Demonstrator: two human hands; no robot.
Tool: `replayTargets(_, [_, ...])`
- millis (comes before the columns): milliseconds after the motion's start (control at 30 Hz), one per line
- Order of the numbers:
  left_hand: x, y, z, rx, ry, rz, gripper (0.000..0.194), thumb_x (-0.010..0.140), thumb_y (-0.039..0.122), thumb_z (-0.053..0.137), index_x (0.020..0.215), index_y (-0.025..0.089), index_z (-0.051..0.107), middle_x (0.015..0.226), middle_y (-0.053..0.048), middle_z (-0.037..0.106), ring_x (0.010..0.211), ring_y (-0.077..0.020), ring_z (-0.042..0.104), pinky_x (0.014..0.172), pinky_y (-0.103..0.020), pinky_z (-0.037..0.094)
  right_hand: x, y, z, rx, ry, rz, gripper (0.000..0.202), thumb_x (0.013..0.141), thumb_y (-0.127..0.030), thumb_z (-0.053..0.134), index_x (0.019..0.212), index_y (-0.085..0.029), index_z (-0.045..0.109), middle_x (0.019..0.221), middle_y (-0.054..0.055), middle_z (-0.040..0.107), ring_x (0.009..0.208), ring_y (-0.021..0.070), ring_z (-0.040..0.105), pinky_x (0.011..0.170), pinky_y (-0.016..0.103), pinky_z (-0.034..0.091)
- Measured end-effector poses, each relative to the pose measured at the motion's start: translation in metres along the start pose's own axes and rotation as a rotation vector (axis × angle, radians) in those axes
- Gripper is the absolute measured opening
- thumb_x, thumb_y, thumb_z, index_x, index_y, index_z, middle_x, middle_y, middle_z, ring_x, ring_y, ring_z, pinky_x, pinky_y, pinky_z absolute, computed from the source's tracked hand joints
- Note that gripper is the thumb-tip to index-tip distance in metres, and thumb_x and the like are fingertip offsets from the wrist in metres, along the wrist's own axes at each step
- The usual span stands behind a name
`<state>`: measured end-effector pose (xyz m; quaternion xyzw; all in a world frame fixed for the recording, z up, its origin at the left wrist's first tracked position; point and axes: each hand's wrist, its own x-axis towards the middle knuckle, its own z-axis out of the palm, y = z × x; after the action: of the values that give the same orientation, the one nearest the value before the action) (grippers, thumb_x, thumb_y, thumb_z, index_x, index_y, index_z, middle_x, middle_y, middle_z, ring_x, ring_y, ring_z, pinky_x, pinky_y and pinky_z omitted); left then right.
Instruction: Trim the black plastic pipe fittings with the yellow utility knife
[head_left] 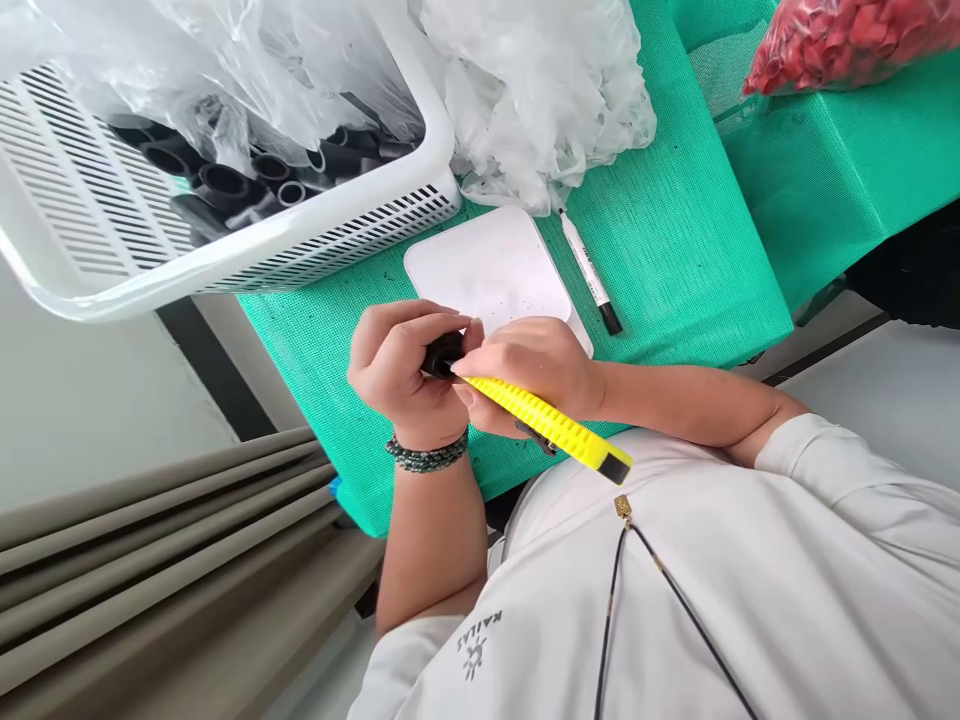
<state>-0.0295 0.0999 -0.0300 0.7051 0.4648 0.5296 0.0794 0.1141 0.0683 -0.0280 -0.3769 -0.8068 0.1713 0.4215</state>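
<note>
While the left hand (pixel 397 375) grips a small black pipe fitting (pixel 442 355) at frame centre, the right hand (pixel 532 370) clasps a yellow utility knife (pixel 551 425) against it. Trimming seems underway; next likely calls for a careful, shallow, steady cut.

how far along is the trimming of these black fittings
Done: nothing visibly finished; only dark specks lie on the white tray. In hand: the left hand grips one black fitting while the right hand works a yellow utility knife against it. Left: many black fittings remain in the white basket.
</note>
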Motion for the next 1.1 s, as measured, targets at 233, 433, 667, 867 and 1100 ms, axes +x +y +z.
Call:
replayTargets(233, [0.0, -0.003, 0.001, 0.051, -0.029, -0.016, 0.036, 0.09, 0.056, 0.072, 0.081, 0.021, 0.074, 0.078, -0.006, 0.07, 0.072, -0.0194, 0.06, 0.068, -0.037, 0.05, 0.001, 0.0, -0.002, -0.02, 0.032, 0.004, 0.017, 0.108, -0.034, 0.046, 0.109, -0.025, 0.06, 0.08, -0.002, 0.071, 0.075, 0.0135, 0.072, 0.076, 0.03, 0.059])
replayTargets(433, [0.0, -0.004, 0.0, 0.003, 0.013, 0.075, 0.039, 0.091, 0.058, 0.074, 0.092, 0.019, 0.076, 0.084, -0.007, 0.071, 0.075, -0.0201, 0.064, 0.068, -0.035, 0.051, 0.001, 0.001, 0.003, -0.014, 0.08, 0.05, 0.019, 0.106, -0.036, 0.047, 0.107, -0.025, 0.062, 0.079, -0.003, 0.073, 0.072, 0.013, 0.072, 0.074, 0.029, 0.059])
replayTargets(667, [0.007, -0.007, -0.012, -0.374, -0.227, 0.027, 0.032, 0.084, 0.046, 0.084, 0.107, 0.024, 0.078, 0.08, -0.001, 0.073, 0.062, -0.013, 0.061, 0.055, -0.026, 0.05, 0.012, -0.008, -0.024, 0.295, 0.149, 0.313, 0.019, 0.1, -0.043, 0.057, 0.102, -0.025, 0.064, 0.087, -0.001, 0.075, 0.069, 0.0131, 0.068, 0.068, 0.028, 0.058])
replayTargets(867, [0.002, 0.001, -0.012, -0.583, -0.231, -0.347, 0.043, 0.079, 0.061, 0.088, 0.104, 0.026, 0.078, 0.079, -0.002, 0.074, 0.06, -0.0141, 0.067, 0.048, -0.025, 0.049, 0.032, 0.019, -0.034, 0.632, 0.311, 0.451, 0.018, 0.099, -0.036, 0.06, 0.088, -0.023, 0.057, 0.07, -0.005, 0.056, 0.067, 0.0129, 0.062, 0.069, 0.029, 0.059])
replayTargets(1100, [0.008, 0.015, -0.01, -0.765, -0.342, -0.72, 0.061, 0.085, 0.086, 0.065, 0.107, 0.029, 0.067, 0.06, 0.002, 0.062, 0.033, -0.0095, 0.043, 0.03, -0.023, 0.027, 0.035, 0.026, -0.038, 0.765, 0.206, 0.508, 0.026, 0.094, -0.044, 0.071, 0.086, -0.024, 0.056, 0.062, -0.008, 0.048, 0.054, 0.0098, 0.051, 0.052, 0.023, 0.049])
